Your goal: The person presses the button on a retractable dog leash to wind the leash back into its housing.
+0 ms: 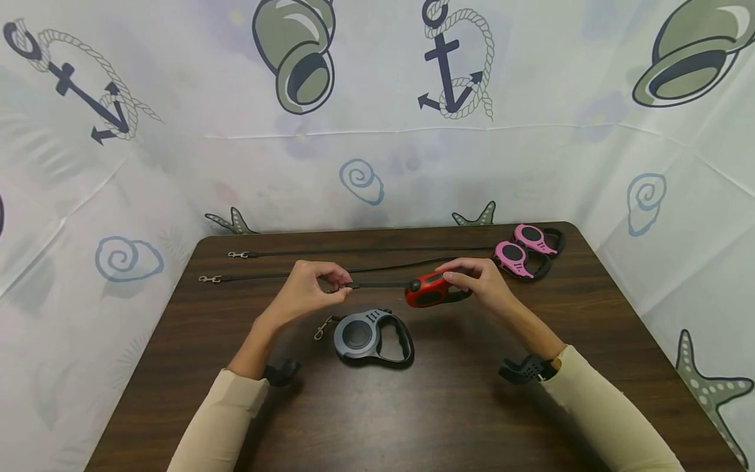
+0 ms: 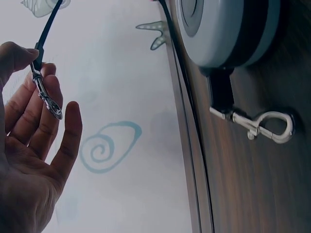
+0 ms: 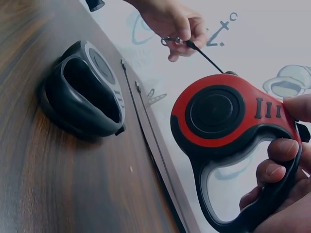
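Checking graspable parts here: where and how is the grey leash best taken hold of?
Likely by its black loop handle, from above and the right, gripping through the opening. The grey leash lies flat on its side with that open loop pointing right; its metal clip sits at the opposite end. The right hand would first need to release the red leash.

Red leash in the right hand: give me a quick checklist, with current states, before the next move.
1. Right hand grips the red leash, fingers through the handle: ok.
2. Left hand pinches the strap beside its clip: ok.
3. Strap runs straight between the hands: ok.
4. Strap locked at this length: cannot tell.
5. Grey leash lies apart from the red one, nearer the person: ok.
6. Red leash set down on the table like the two pink leashes: not ok, it is in the hand.
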A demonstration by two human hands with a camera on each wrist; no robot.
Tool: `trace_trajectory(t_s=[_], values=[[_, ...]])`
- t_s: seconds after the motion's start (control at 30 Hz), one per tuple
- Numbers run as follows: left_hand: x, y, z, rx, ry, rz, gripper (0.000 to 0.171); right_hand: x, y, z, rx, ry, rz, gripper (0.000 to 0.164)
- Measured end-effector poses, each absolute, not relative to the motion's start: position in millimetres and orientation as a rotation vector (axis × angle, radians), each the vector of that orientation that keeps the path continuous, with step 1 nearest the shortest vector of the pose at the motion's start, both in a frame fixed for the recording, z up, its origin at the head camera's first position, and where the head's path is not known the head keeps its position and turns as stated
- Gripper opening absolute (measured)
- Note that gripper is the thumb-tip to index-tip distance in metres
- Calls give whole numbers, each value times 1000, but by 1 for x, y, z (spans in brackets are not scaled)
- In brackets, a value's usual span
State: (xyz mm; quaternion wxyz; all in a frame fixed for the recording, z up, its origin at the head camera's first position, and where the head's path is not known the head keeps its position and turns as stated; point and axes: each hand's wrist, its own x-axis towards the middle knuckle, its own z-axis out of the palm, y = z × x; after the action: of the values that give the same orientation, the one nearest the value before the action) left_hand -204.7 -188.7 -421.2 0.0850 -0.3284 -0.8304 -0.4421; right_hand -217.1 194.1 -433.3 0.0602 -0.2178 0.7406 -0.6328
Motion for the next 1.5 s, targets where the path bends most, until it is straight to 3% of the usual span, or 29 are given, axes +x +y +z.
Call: trace_trajectory(t_s=[1.5], values=[[-211, -130, -432, -1083, -2451, -1348, 8, -212, 162, -434, -628, 2315, -1851, 25]])
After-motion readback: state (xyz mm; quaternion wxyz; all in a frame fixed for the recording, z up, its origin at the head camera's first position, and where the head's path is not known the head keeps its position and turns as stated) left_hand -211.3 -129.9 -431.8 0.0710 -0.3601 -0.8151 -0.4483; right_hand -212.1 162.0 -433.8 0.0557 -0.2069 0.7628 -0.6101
